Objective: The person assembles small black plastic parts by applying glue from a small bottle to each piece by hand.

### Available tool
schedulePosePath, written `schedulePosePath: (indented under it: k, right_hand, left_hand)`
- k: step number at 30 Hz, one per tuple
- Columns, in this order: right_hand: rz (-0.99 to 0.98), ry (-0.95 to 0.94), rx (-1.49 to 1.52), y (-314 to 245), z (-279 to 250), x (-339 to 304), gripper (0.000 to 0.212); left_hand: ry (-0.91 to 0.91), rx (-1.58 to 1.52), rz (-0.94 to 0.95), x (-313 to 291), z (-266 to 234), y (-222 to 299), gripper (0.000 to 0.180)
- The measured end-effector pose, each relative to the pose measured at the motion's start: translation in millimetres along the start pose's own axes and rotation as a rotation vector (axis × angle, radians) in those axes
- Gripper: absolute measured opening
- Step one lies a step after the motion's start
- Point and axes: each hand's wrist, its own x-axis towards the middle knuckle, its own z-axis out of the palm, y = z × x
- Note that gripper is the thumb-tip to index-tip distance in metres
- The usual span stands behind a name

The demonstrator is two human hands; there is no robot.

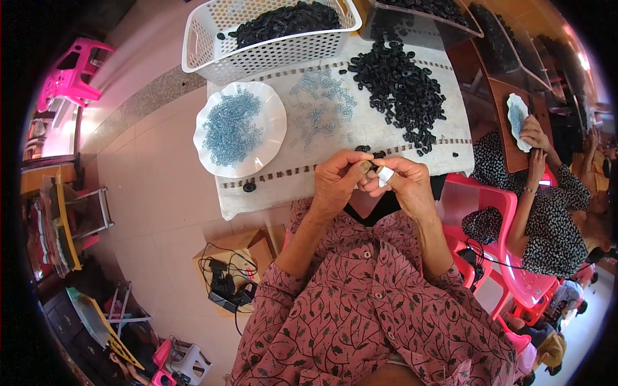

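My left hand (340, 183) and my right hand (411, 183) meet at the near edge of the cloth-covered table, fingertips pinched together. Between them is a small black part (373, 167), mostly hidden by the fingers. A white wrap (385, 175) circles a digit of my right hand. Just beyond my fingertips lie a couple of loose black parts (363, 148). A heap of small black ring-like parts (402, 87) spreads over the right of the table. Tiny clear-blue pieces (322, 103) are scattered at its middle, and more are piled (233, 125) on a white scalloped plate (275, 128) at left.
A white perforated basket (270, 61) of black parts stands at the back, beside a clear bin (425, 32). One black part (249, 187) lies near the front left edge. A cardboard box (241, 248) with cables is on the floor. Another person (534, 206) sits at right near pink chairs (508, 206).
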Motion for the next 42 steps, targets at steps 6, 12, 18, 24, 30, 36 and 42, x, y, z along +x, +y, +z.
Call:
schedulePosePath:
  k: [6,12,18,24,30,36,42]
  right_hand:
    - [0.065,-0.099,0.054,4.3,-20.4,8.8,0.017]
    - [0.084,-0.142,0.174,14.0,-28.5,16.0,0.012]
    - [0.073,-0.119,0.224,20.2,-22.1,14.3,0.011]
    - [0.060,-0.062,0.217,24.0,-18.1,12.1,0.010]
    - [0.018,0.031,0.202,11.1,-2.5,5.1,0.009]
    - [-0.070,0.038,0.111,0.2,7.5,-1.0,0.015]
    - [-0.088,0.086,0.055,-4.4,7.3,-8.8,0.017]
  left_hand:
    - [-0.052,-0.025,-0.087,-0.6,-2.5,0.3,0.015]
    - [-0.109,-0.096,-0.096,0.1,-4.4,-2.4,0.015]
    - [-0.108,-0.108,-0.123,-1.2,-6.5,-3.4,0.015]
    - [-0.074,0.067,0.056,-1.5,-2.0,5.2,0.014]
    - [-0.045,-0.071,-0.081,-0.8,3.0,0.1,0.013]
    - [-0.024,-0.341,-0.165,0.2,4.5,-3.6,0.019]
    - [-0.080,-0.546,-0.288,1.4,7.4,-1.8,0.021]
